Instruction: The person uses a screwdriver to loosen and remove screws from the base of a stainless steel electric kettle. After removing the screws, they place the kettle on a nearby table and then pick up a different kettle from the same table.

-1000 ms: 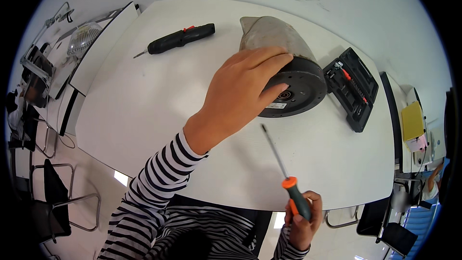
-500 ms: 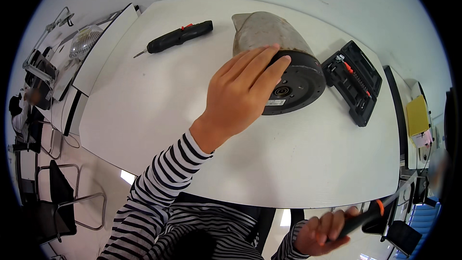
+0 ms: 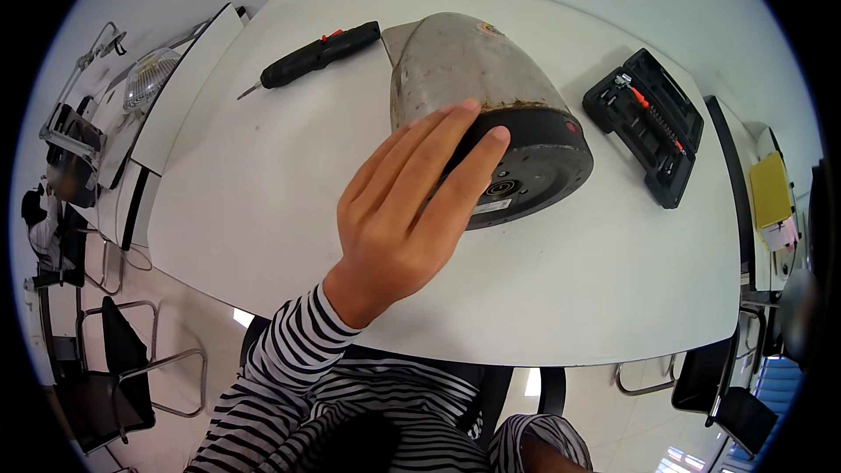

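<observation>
A worn grey metal electric kettle (image 3: 473,66) lies on its side on the white table (image 3: 561,298). Its black round base (image 3: 547,171) faces me, with a ringed connector in the middle. Across the left edge of that base rests my left hand (image 3: 399,201), its fingers stretched out and touching the rim. The thumb is hidden. Of my right arm only the striped sleeve (image 3: 539,434) and a bit of forearm show at the lower edge. The right hand itself is out of the picture.
A black cordless screwdriver (image 3: 320,57) with a red switch lies left of the kettle. To the right, an open black bit case (image 3: 644,127) holds several bits and a red-handled piece. Chairs (image 3: 123,377) stand beyond the table, and a person (image 3: 44,219) sits far left.
My right hand, which held a screwdriver with a black and orange handle, has left the view at the bottom. The kettle has turned slightly, and my left hand has stayed on its base.
</observation>
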Action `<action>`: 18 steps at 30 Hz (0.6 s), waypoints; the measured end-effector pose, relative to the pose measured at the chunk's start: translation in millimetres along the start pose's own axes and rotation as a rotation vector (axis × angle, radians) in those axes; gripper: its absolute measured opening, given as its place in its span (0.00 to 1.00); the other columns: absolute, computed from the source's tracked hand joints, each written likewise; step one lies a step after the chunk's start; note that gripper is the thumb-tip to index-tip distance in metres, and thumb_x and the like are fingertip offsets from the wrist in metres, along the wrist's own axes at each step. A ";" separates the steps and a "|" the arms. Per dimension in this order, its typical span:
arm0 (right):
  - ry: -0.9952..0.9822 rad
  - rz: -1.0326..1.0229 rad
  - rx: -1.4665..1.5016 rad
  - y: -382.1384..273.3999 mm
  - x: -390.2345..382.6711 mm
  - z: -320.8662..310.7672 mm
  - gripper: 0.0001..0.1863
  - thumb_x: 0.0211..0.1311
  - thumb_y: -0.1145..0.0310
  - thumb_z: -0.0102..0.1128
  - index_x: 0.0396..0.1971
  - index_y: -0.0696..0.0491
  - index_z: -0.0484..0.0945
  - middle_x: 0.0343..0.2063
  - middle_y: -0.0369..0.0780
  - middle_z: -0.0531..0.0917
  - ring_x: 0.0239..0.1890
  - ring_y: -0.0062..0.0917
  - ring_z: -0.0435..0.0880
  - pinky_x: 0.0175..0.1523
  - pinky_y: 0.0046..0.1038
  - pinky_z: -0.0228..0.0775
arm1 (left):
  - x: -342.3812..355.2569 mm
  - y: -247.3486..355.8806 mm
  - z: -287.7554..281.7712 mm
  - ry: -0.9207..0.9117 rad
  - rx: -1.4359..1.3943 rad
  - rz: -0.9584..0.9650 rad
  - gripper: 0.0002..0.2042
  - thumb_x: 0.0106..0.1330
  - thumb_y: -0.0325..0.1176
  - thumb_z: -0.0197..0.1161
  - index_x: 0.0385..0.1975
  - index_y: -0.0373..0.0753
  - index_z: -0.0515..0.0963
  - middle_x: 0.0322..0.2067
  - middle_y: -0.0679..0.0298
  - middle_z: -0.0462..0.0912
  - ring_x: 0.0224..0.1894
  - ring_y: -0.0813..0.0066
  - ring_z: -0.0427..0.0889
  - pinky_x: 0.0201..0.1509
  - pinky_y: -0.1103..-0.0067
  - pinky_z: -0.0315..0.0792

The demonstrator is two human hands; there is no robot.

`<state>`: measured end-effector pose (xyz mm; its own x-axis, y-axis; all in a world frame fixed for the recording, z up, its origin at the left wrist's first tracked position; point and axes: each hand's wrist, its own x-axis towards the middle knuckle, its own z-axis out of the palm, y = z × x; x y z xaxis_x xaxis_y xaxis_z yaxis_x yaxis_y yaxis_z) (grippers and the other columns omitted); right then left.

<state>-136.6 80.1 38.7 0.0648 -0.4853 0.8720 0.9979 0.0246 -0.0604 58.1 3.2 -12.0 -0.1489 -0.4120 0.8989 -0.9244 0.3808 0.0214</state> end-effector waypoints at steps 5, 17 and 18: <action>-0.003 -0.043 -0.043 2.8 0.6 1.4 0.17 0.54 0.66 0.53 0.44 0.53 0.65 0.23 0.41 0.74 0.24 0.26 0.72 0.33 0.35 0.73 | -2.9 2.8 7.8 0.054 0.002 -0.034 0.16 0.45 0.23 0.60 0.38 0.35 0.76 0.39 0.53 0.77 0.39 0.63 0.78 0.42 0.74 0.73; -0.040 -0.069 -0.073 9.7 2.0 1.8 0.12 0.57 0.68 0.47 0.41 0.54 0.68 0.22 0.40 0.74 0.24 0.25 0.73 0.31 0.33 0.71 | -17.4 7.3 11.7 -0.026 -0.063 -0.112 0.22 0.48 0.27 0.57 0.48 0.36 0.70 0.48 0.50 0.70 0.49 0.58 0.72 0.53 0.68 0.64; -0.043 -0.079 -0.079 10.3 1.6 1.6 0.12 0.57 0.68 0.47 0.41 0.54 0.68 0.22 0.40 0.74 0.24 0.25 0.73 0.31 0.32 0.71 | -17.5 7.6 11.5 -0.030 -0.058 -0.109 0.23 0.48 0.27 0.57 0.48 0.36 0.70 0.49 0.50 0.70 0.49 0.58 0.71 0.54 0.68 0.63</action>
<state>-126.2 80.9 40.2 -0.0125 -0.4447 0.8956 0.9963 -0.0820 -0.0269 49.6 3.8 -32.6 -0.0596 -0.4782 0.8762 -0.9140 0.3790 0.1446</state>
